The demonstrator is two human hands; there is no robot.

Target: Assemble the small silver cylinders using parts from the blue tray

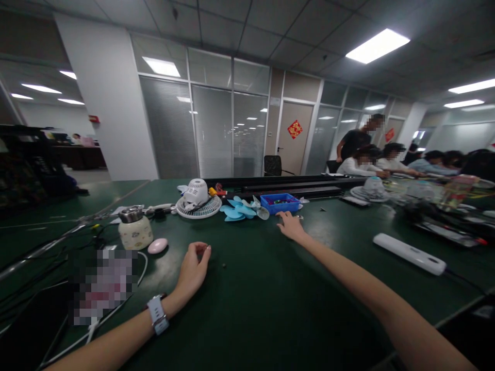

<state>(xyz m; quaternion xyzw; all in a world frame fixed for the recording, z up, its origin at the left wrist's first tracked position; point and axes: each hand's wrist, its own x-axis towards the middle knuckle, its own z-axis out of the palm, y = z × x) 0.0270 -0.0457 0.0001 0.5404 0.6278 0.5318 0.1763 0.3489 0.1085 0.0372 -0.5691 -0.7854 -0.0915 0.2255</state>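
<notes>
My left hand (194, 268) rests on the green table (270, 299) with its fingers curled in a pinch; what it holds, if anything, is too small to name. A small dark screw (224, 265) lies just to its right. My right hand (290, 225) is stretched far forward, fingers flat on the table right in front of a blue parts tray (280, 202). Left of the tray lie light blue fan blades (238, 210) and a white fan housing on its grille (196, 198).
A cream jar with a metal lid (134, 228) and a pink oval object (157, 246) sit at the left, among cables. A white power strip (409, 253) lies at the right. Several people sit at the far right end of the table.
</notes>
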